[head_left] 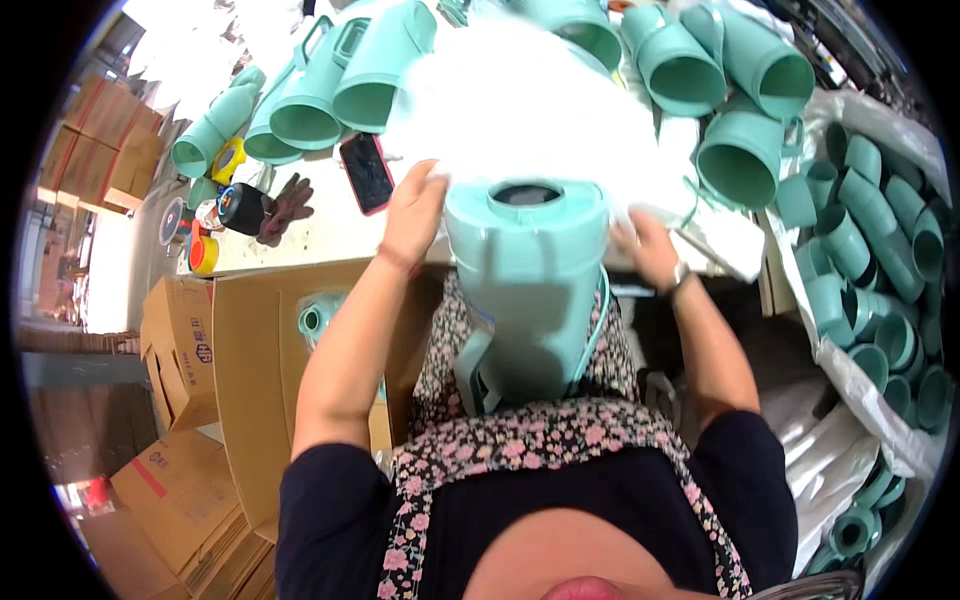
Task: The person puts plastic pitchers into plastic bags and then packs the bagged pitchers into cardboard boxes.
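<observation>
A teal plastic jug (525, 270) with a side handle and a round dark opening stands between my thighs, tilted toward the table. Beyond its rim spreads a thin white bag or sheet (530, 100), so bright that its folds are washed out. My left hand (415, 210) is closed on the near left edge of this white bag, just beside the jug. On the other side, my right hand (648, 248) has its fingers curled at the bag's right edge, slightly blurred, close to the jug but apart from its wall.
Several teal jug bodies (385, 65) lie along the table's far side. A phone (368, 172), dark glove (287, 210) and yellow tape roll (203, 252) sit at left. An open carton (250, 375) stands by my left arm. A lined bin of teal parts (880, 230) is at right.
</observation>
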Demonstrator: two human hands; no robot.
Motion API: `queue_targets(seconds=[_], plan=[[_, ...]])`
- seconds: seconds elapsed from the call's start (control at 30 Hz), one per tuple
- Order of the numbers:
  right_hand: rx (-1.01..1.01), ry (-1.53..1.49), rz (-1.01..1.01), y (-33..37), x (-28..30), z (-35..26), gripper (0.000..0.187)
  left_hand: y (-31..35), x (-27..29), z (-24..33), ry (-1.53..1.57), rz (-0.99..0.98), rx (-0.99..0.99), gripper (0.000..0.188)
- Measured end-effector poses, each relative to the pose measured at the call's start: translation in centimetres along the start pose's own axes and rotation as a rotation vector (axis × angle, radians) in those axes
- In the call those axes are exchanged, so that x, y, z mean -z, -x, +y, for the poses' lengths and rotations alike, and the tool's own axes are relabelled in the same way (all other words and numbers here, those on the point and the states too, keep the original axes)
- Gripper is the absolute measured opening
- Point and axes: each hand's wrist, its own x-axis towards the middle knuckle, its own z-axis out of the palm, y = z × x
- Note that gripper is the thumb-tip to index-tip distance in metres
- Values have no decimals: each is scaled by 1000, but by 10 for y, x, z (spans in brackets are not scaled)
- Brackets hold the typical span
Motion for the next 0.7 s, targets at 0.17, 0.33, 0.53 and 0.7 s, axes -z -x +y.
queue_targets(seconds=[0.17,0.33,0.53,0.7], plan=[[275,67,-216,81,-22,-27,24,115,20,60,-282,-533,-551,17],[175,117,-315,111,-40,-33,25,265,58,-17,-537,-646,-248,9],[142,279,-48,95,-53,-21,27,215,36,42,-177,-272,-369,9],[146,516,-56,106,-76,-27,28,211,50,29,-253,-468,-315,8]])
